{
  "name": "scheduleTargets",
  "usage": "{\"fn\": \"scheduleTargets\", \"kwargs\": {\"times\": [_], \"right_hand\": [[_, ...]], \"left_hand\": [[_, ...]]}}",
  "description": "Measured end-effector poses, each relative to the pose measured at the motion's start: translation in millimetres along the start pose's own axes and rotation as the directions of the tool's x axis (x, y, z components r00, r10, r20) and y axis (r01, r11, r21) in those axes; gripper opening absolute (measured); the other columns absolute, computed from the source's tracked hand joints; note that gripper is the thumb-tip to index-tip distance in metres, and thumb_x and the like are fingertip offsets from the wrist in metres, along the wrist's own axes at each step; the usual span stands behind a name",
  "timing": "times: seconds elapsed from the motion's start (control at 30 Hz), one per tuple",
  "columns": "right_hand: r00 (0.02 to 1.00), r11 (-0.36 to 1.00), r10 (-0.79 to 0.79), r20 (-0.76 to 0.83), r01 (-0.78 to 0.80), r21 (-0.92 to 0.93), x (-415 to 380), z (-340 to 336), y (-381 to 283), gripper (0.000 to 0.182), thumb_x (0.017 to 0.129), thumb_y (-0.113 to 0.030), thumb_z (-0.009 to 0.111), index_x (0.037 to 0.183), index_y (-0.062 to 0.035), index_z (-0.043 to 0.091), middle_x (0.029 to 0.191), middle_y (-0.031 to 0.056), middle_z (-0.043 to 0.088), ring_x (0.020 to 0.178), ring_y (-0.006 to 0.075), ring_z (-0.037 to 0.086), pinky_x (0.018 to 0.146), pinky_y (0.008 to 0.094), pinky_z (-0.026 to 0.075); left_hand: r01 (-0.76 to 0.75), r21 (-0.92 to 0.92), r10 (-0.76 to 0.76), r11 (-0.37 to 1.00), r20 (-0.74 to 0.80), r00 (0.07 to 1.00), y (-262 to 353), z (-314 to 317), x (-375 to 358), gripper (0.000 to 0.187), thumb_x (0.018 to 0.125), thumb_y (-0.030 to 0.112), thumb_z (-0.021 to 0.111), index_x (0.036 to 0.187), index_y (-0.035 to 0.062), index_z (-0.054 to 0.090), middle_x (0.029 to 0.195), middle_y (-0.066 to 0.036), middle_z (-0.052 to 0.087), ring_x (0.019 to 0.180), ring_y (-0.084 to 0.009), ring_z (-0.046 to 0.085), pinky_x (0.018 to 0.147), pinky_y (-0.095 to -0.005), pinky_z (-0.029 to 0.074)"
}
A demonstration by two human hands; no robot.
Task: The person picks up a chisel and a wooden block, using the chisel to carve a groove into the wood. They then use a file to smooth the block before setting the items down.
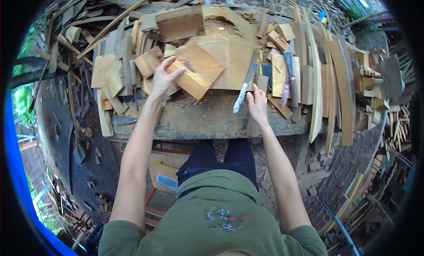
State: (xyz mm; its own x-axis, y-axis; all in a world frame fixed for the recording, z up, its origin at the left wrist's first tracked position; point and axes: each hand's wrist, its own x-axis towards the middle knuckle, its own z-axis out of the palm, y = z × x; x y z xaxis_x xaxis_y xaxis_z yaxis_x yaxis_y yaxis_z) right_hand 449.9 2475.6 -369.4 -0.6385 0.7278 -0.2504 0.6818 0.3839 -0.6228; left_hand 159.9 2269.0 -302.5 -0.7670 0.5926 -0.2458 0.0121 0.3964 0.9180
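My left hand [162, 78] grips the near-left edge of a square wooden board [198, 69] that lies tilted like a diamond on the workbench [198, 119]. My right hand [257, 105] rests on the bench with its fingers on a narrow piece of wood [261, 84], right beside a long metal blade [245, 83] that points away from me. Whether that hand grips the wood I cannot tell. Under the board lies a larger pale plank with sawdust on it.
Wood offcuts and slats [119, 75] are piled on the bench's left and right sides. A second blade tool [289, 75] lies right of my hand. Long planks [340, 88] lean at the right. Scrap wood litters the ground all around.
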Motion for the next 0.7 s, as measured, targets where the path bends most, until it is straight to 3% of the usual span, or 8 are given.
{"fn": "scheduleTargets", "kwargs": {"times": [0.07, 0.1, 0.2, 0.33, 0.4, 0.53, 0.6, 0.7], "right_hand": [[0.987, 0.985, 0.153, -0.053, -0.157, -0.069, 5.9, -18.9, 4.5, 0.05, 0.095, -0.032, 0.057, 0.141, -0.0182, 0.047, 0.137, 0.0128, 0.043, 0.128, 0.0332, 0.04, 0.103, 0.0558, 0.035], [0.946, 0.957, 0.256, -0.196, -0.277, -0.083, 9.4, -26.3, 13.9, 0.05, 0.094, -0.033, 0.058, 0.141, -0.0197, 0.046, 0.137, 0.0122, 0.041, 0.126, 0.0343, 0.04, 0.102, 0.0569, 0.035], [0.706, 0.793, 0.53, -0.469, -0.609, -0.021, 25.8, -51.7, 54.0, 0.056, 0.089, -0.035, 0.064, 0.14, -0.0225, 0.046, 0.136, 0.0107, 0.038, 0.121, 0.0361, 0.04, 0.098, 0.0564, 0.037], [0.725, 0.796, 0.458, -0.515, -0.592, -0.125, 39.9, -65.6, 95.5, 0.055, 0.086, -0.037, 0.068, 0.136, -0.0243, 0.048, 0.131, 0.009, 0.043, 0.119, 0.0368, 0.042, 0.095, 0.0561, 0.037], [0.746, 0.709, 0.522, -0.412, -0.649, -0.276, 48.4, -75.8, 96.4, 0.049, 0.086, -0.036, 0.068, 0.131, -0.0241, 0.052, 0.126, 0.0081, 0.046, 0.118, 0.0352, 0.045, 0.095, 0.0555, 0.037], [0.843, 0.727, 0.445, -0.303, -0.537, -0.428, 53.4, -91.1, 102.4, 0.047, 0.086, -0.036, 0.067, 0.124, -0.0124, 0.055, 0.12, 0.0141, 0.054, 0.114, 0.0368, 0.052, 0.093, 0.0496, 0.044], [0.876, 0.745, 0.412, -0.252, -0.483, -0.461, 56.9, -99.8, 109.9, 0.047, 0.086, -0.035, 0.067, 0.123, -0.0085, 0.055, 0.119, 0.0163, 0.057, 0.113, 0.0375, 0.055, 0.092, 0.0479, 0.047], [0.883, 0.902, 0.411, -0.227, -0.43, -0.037, 47.8, -114.3, 122.9, 0.042, 0.089, -0.037, 0.066, 0.113, -0.0029, 0.064, 0.099, 0.0203, 0.07, 0.091, 0.0362, 0.068, 0.084, 0.0455, 0.051]], "left_hand": [[0.021, 0.028, -0.021, 0.999, -0.018, 1.0, -5.1, 2.3, 0.5, 0.066, 0.078, 0.034, 0.082, 0.129, -0.0016, 0.059, 0.121, -0.016, 0.063, 0.111, -0.0222, 0.06, 0.097, -0.033, 0.046], [0.045, 0.067, -0.041, 0.997, -0.055, 0.998, -6.2, 2.3, 0.0, 0.064, 0.079, 0.033, 0.082, 0.128, -0.0016, 0.06, 0.12, -0.015, 0.062, 0.11, -0.0222, 0.06, 0.097, -0.0331, 0.046], [-0.005, 0.169, 0.018, 0.986, -0.08, 0.997, 3.3, 3.3, -3.2, 0.06, 0.08, 0.03, 0.081, 0.126, -0.0015, 0.061, 0.118, -0.014, 0.061, 0.108, -0.0226, 0.06, 0.097, -0.0331, 0.046], [0.119, 0.058, -0.118, 0.991, -0.029, 0.993, 12.8, 1.1, -4.9, 0.062, 0.083, 0.024, 0.08, 0.133, -0.0017, 0.055, 0.124, -0.01, 0.063, 0.115, -0.0163, 0.058, 0.1, -0.0287, 0.043], [0.235, -0.106, -0.229, 0.966, 0.064, 0.971, 22.8, -4.6, -7.8, 0.064, 0.083, 0.021, 0.079, 0.135, -0.0036, 0.052, 0.126, -0.01, 0.062, 0.116, -0.0159, 0.057, 0.102, -0.0285, 0.042], [0.305, -0.131, -0.28, 0.943, 0.182, 0.943, 25.1, -11.3, -8.0, 0.063, 0.084, 0.016, 0.077, 0.137, -0.0035, 0.05, 0.127, -0.01, 0.061, 0.117, -0.0152, 0.056, 0.104, -0.0281, 0.04], [0.313, -0.353, -0.255, 0.882, 0.201, 0.946, 25.2, -6.4, -12.9, 0.061, 0.084, 0.012, 0.076, 0.138, -0.0023, 0.049, 0.127, -0.01, 0.061, 0.117, -0.0145, 0.056, 0.105, -0.0278, 0.039], [0.303, -0.502, -0.286, 0.81, 0.112, 0.952, 23.6, 9.8, -23.7, 0.06, 0.085, 0.009, 0.074, 0.137, -0.0022, 0.047, 0.126, -0.008, 0.059, 0.118, -0.0154, 0.053, 0.106, -0.0288, 0.039]]}}
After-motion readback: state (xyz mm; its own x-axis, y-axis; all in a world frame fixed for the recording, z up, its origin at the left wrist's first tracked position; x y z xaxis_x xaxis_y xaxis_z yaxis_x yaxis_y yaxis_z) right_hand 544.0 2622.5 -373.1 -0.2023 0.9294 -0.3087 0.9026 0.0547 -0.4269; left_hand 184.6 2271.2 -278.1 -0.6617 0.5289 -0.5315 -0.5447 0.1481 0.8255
